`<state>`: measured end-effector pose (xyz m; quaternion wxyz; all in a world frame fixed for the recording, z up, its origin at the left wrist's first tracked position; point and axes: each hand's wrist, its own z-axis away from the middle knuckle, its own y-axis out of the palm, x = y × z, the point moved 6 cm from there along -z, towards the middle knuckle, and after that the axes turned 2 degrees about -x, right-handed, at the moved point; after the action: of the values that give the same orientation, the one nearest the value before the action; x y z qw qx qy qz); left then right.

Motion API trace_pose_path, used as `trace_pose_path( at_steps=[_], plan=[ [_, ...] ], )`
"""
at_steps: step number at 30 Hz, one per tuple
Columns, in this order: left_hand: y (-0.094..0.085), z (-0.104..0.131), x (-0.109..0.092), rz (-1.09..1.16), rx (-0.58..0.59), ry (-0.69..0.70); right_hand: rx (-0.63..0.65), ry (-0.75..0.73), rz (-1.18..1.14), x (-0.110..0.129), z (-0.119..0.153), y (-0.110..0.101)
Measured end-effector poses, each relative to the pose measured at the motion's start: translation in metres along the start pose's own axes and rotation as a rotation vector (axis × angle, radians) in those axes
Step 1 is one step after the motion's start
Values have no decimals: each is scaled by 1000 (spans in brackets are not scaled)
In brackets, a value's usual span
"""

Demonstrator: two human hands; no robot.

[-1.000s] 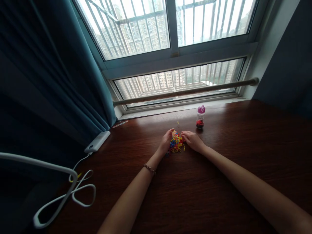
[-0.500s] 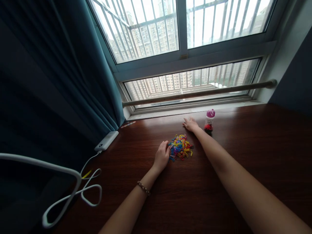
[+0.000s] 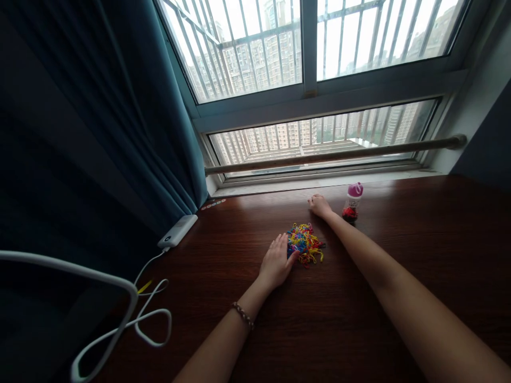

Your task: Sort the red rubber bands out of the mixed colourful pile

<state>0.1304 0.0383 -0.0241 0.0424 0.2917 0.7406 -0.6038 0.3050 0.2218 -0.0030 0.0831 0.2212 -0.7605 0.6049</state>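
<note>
A loose pile of small hair ties (image 3: 306, 243), in yellow, blue, red and pink, lies on the dark wooden tabletop. My left hand (image 3: 276, 260) rests flat against the pile's left side, fingers straight and thumb spread along its near edge. Beyond the pile, close to the window, my right hand (image 3: 319, 205) is on the tabletop with its fingers drawn together; whatever they may hold is hidden. Just right of that hand stands a clear bottle (image 3: 352, 203) with a pink lid and red and black pieces in its bottom.
To the left lies a white power bank (image 3: 178, 231) with a white cable (image 3: 149, 308) looping over the table's left side. Small round stickers (image 3: 213, 204) show by the blue curtain (image 3: 159, 133). A rail (image 3: 335, 157) crosses the barred window at the back.
The fingers of my right hand, spread before, have drawn in. My left hand has opened its thumb out along the near side of the pile. The whole view has shifted slightly.
</note>
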Motion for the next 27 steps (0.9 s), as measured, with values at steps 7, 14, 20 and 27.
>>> trace_pose_path(
  at_steps=[7, 14, 20, 27],
  plan=[
    [18, -16, -21, -59, 46, 40, -6, -258, -101, 46, 110, -28],
    [29, -42, -43, -103, 46, -111, -80, -545, -175, 40, 133, -113],
    [-25, -58, -54, -41, -288, -130, -495, -239, 103, 7, 96, -202],
    [23, -143, -130, 435, -284, 86, -25, 180, 271, -31, 64, -175]
  ],
)
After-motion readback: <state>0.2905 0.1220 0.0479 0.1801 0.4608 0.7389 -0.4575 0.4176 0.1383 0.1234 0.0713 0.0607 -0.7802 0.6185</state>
